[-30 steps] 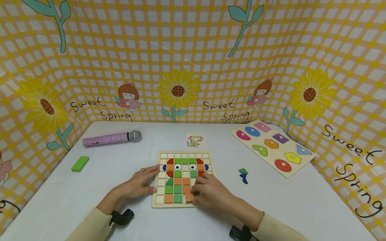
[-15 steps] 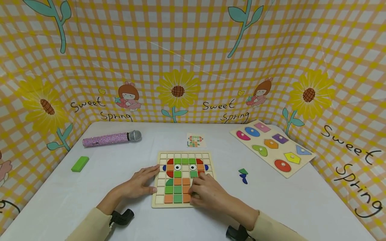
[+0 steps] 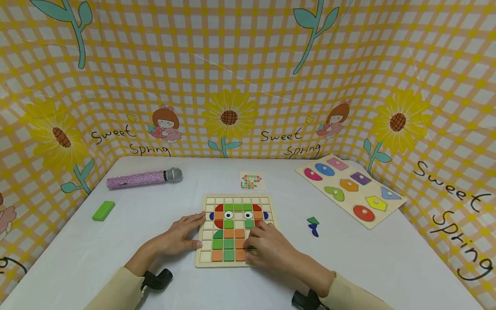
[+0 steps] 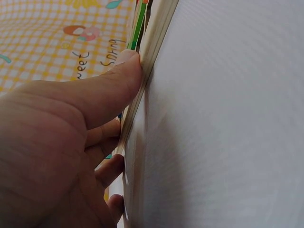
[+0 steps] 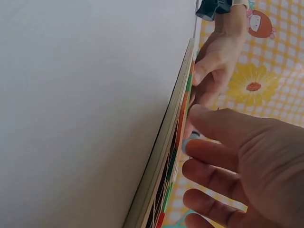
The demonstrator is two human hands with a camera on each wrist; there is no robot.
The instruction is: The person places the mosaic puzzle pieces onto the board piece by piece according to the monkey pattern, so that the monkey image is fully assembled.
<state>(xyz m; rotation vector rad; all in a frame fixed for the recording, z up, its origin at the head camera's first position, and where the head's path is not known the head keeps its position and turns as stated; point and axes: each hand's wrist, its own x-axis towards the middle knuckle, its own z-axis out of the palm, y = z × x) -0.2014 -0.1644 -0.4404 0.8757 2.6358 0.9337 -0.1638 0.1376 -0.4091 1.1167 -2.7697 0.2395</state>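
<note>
A wooden grid board (image 3: 199,261) lies on the table, its cells partly filled with coloured tiles that make an animal figure. My left hand (image 3: 179,236) rests along its left edge, thumb and fingertips on the rim, as the left wrist view shows close up. Over the lower right cells is my right hand (image 3: 269,249), its thumb tip beside an orange tile (image 3: 240,255) in the bottom row. In the right wrist view this hand's fingers (image 5: 209,152) are loosely bent and apart, with nothing pinched between them. The hand hides some right-hand cells.
Behind the board lies a small pattern card (image 3: 252,181). A green triangle tile (image 3: 313,220) and blue pieces (image 3: 313,230) lie to the right. Farther out are a shape puzzle board (image 3: 341,202), a glittery microphone (image 3: 144,178) and a green block (image 3: 103,211).
The orange tile, tilted under my right fingers a second ago, now lies flat in its bottom-row cell. My right hand has shifted slightly left; the left hand stays put.
</note>
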